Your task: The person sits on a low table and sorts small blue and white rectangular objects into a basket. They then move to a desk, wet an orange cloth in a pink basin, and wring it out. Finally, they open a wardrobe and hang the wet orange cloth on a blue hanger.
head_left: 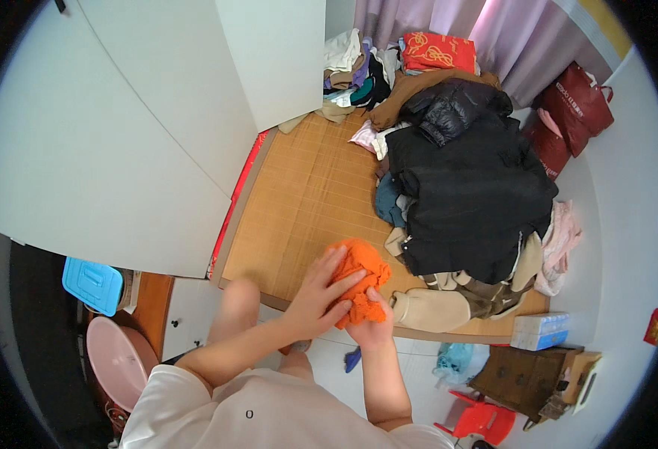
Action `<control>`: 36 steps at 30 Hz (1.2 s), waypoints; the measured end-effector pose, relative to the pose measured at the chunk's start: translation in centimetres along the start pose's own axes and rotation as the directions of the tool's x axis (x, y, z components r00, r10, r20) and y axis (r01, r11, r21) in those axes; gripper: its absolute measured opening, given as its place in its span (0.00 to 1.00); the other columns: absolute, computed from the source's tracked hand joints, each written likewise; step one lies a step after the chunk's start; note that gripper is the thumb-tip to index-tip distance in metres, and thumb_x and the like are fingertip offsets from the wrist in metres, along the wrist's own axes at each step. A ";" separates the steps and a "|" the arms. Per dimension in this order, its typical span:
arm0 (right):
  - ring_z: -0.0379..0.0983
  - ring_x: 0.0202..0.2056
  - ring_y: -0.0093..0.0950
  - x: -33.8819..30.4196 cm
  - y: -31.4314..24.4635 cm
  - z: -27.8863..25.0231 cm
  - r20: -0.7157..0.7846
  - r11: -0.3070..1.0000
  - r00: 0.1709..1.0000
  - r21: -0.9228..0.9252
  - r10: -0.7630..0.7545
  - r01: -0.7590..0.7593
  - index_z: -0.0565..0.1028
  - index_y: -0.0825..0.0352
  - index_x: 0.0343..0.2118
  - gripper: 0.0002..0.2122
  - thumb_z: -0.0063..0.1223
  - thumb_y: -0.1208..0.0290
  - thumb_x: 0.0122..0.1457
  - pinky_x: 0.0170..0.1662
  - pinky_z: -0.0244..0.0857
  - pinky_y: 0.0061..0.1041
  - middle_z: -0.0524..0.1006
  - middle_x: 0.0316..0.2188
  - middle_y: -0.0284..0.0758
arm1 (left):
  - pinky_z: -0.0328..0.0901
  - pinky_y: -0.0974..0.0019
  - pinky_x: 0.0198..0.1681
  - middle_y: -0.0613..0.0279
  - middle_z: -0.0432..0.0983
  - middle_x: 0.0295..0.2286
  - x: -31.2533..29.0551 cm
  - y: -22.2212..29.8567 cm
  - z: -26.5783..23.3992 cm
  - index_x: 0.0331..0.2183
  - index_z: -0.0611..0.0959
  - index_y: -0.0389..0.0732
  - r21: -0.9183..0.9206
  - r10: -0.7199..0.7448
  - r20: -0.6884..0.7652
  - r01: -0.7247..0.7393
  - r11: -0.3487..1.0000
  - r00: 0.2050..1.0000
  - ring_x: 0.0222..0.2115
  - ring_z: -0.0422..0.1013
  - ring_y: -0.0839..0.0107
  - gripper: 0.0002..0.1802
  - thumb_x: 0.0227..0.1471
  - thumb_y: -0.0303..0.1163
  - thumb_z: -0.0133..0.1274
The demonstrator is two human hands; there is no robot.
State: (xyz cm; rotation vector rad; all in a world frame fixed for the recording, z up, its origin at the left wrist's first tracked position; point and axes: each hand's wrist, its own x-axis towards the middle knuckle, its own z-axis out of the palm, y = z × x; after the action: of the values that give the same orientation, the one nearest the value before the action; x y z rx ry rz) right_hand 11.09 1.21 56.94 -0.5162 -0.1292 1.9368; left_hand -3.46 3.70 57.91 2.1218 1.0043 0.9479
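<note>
An orange cloth (364,271), crumpled into a loose bundle, is between my two hands above the edge of the wooden platform. My left hand (315,293) lies over its left side, fingers pressed into the fabric. From below and to the right, my right hand (375,323) grips the lower end, its thumb on the cloth and most of its fingers hidden. Just right of the hands, a cream garment (430,309) lies at the platform's front edge. Beyond it, a large black jacket (471,198) tops a heap of clothes.
The bamboo-mat platform (299,194) borders white cabinet doors (194,90) on the left. Folded clothes (355,71) are stacked at the back. Dark red bags (576,108) stand at the far right. A pink basin (116,359), a red stool (482,419) and a cardboard box (520,374) flank me.
</note>
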 end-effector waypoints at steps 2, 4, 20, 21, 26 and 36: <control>0.56 0.57 0.35 0.9 -0.1 1.5 0.007 0.999 1.000 0.034 0.028 -0.029 0.54 0.65 0.58 0.29 0.46 0.64 0.54 0.60 0.47 0.35 0.60 0.56 0.38 | 0.39 0.49 0.60 0.44 0.41 0.59 0.8 -1.2 -1.8 0.54 0.66 0.41 -0.066 -0.007 -0.057 0.003 0.998 0.998 0.59 0.41 0.45 0.28 0.49 0.29 0.45; 0.56 0.56 0.35 2.6 -0.4 2.6 0.048 0.998 0.997 0.013 0.053 -0.054 0.54 0.66 0.57 0.29 0.46 0.64 0.53 0.59 0.48 0.35 0.60 0.56 0.38 | 0.42 0.54 0.59 0.45 0.45 0.58 1.8 -2.4 -3.6 0.55 0.64 0.41 -0.158 -0.035 -0.166 0.009 0.987 0.985 0.58 0.46 0.50 0.29 0.50 0.31 0.46; 0.59 0.55 0.35 27.2 -15.0 25.0 -0.045 0.695 0.922 -0.643 0.384 -0.321 0.52 0.71 0.57 0.34 0.54 0.73 0.47 0.57 0.51 0.34 0.62 0.54 0.41 | 0.52 0.66 0.54 0.59 0.61 0.51 20.3 -10.2 -21.3 0.55 0.61 0.37 -0.845 -0.426 -0.026 0.207 0.492 0.904 0.52 0.57 0.72 0.27 0.53 0.24 0.45; 0.60 0.54 0.37 27.9 -15.1 25.8 -0.058 0.692 0.930 -0.652 0.362 -0.310 0.52 0.72 0.57 0.35 0.54 0.72 0.45 0.57 0.52 0.35 0.62 0.54 0.42 | 0.53 0.67 0.53 0.59 0.62 0.50 21.4 -10.5 -21.8 0.54 0.62 0.36 -0.857 -0.453 -0.048 0.196 0.476 0.890 0.51 0.58 0.72 0.26 0.53 0.24 0.45; 0.55 0.57 0.42 29.6 -12.6 28.3 0.011 0.890 0.998 -0.454 0.062 -0.050 0.48 0.72 0.59 0.39 0.51 0.72 0.41 0.58 0.48 0.38 0.58 0.56 0.45 | 0.58 0.71 0.47 0.60 0.67 0.42 24.1 -10.2 -22.9 0.49 0.68 0.34 -0.902 -0.601 -0.139 0.149 0.404 0.787 0.43 0.64 0.74 0.21 0.52 0.22 0.44; 0.60 0.53 0.38 31.2 -17.2 28.1 -0.012 0.831 0.922 -0.428 0.387 -0.355 0.53 0.73 0.56 0.34 0.52 0.72 0.44 0.54 0.56 0.34 0.62 0.52 0.43 | 0.59 0.70 0.45 0.58 0.68 0.38 26.2 -3.9 -23.8 0.45 0.70 0.33 -0.686 -0.687 -0.276 0.363 0.630 0.672 0.41 0.64 0.72 0.17 0.51 0.21 0.45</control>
State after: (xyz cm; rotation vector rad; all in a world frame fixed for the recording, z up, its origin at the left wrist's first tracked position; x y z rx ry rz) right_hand 3.84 40.45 78.51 -0.8027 -0.5446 2.3243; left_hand -11.91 32.25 77.42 0.9344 1.3037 1.3124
